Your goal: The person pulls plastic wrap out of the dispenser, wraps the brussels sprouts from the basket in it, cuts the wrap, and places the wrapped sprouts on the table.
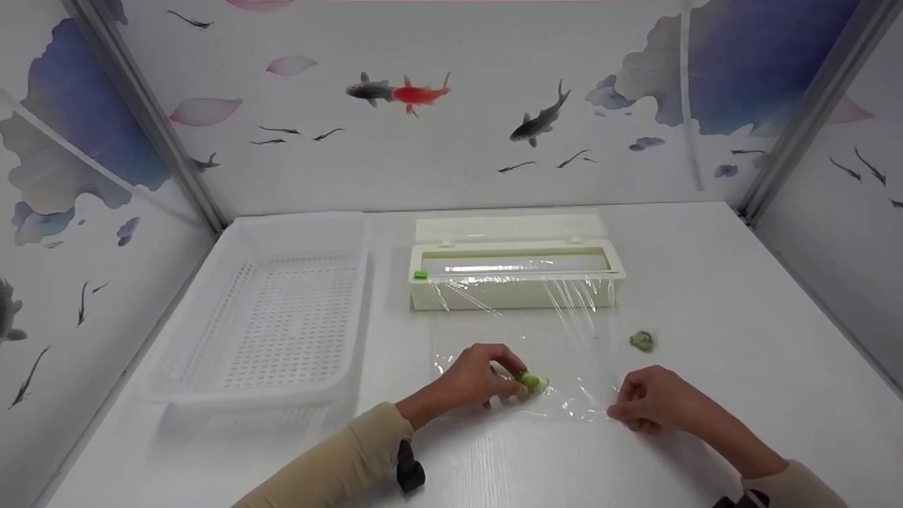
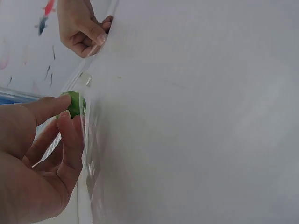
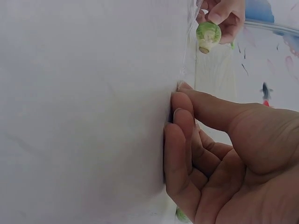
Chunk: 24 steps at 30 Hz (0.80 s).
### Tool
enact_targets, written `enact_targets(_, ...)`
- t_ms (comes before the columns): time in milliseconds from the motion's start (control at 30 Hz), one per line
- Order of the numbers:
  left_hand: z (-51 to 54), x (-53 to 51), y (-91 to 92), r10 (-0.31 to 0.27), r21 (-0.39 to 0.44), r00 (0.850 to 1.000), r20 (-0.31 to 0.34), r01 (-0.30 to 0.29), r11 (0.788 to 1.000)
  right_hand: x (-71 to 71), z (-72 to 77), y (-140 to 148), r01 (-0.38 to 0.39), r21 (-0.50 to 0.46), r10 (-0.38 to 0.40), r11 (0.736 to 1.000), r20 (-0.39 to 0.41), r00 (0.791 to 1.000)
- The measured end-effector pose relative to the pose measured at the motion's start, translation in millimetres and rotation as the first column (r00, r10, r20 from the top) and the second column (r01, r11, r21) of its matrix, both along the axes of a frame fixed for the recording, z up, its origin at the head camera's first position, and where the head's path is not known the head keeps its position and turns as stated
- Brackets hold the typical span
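My left hand (image 1: 480, 375) pinches a small green vegetable, like a Brussels sprout (image 1: 532, 382), between thumb and fingers, over the clear film. In the right wrist view the sprout (image 3: 208, 35) shows its pale stem end. A sheet of clear plastic film (image 1: 522, 346) stretches from the cream dispenser box (image 1: 515, 295) toward me. My right hand (image 1: 656, 401) pinches the film's near right corner between thumb and fingers. The left wrist view shows my left hand (image 2: 42, 154) holding the sprout beside the film's edge, with my right hand (image 2: 84, 29) beyond it.
A white perforated basket (image 1: 289, 317) stands at the left of the white table. The dispenser's lid (image 1: 508, 224) lies open behind it, and a green slider (image 1: 421, 275) sits at its left end. Another small greenish piece (image 1: 643, 341) lies right of the film. Patterned panels surround the table.
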<state>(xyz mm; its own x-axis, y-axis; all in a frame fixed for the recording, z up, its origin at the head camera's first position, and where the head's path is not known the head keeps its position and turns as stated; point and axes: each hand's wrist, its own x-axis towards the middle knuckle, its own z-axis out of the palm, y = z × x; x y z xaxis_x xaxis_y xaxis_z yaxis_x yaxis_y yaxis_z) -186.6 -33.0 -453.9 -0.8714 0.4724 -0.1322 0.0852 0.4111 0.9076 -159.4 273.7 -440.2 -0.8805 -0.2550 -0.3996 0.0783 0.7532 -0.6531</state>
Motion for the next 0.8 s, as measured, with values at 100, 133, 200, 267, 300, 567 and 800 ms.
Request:
enact_targets(100, -1.9, -0.4, 0.3, -0.025, -0.036, 0.999, -0.048, 0.023, 0.999, -0.4, 0.1, 1, -0.012, -0.02, 0.012, 1.0, -0.003, 1.0)
enact_targets(133, -1.9, -0.6, 0.1, -0.035, -0.055, 0.997, -0.069, 0.032, 0.998, -0.5, 0.0, 1, -0.02, -0.032, 0.02, 0.999, -0.005, 1.0)
enact_targets(200, -0.4, -0.5, -0.6, -0.057, -0.092, 0.993, -0.104, 0.047, 0.995, -0.9, -0.4, 3, -0.034, -0.054, 0.034, 0.998, -0.007, 0.999)
enact_targets(267, 2.8, 0.2, -2.8, -0.071, -0.118, 0.989, -0.126, 0.057, 0.991, -1.7, -0.4, 5, -0.055, -0.082, 0.055, 0.995, -0.005, 0.998)
enact_targets(300, 5.0, 0.6, -5.0, -0.075, -0.122, 0.989, -0.127, 0.06, 0.991, -2.4, 0.2, 6, -0.062, -0.086, 0.062, 0.994, -0.003, 0.998)
enact_targets(567, 19.5, 11.8, -41.7, -0.043, -0.087, 0.995, -0.086, 0.036, 0.996, -2.4, 7.5, 16, -0.069, -0.069, 0.071, 0.995, 0.023, 0.997)
enact_targets(800, 23.0, 24.2, -86.2, -0.032, -0.17, 0.99, -0.135, 0.009, 0.985, 2.9, 16.7, 21, -0.089, -0.074, 0.081, 0.993, -0.106, 0.991)
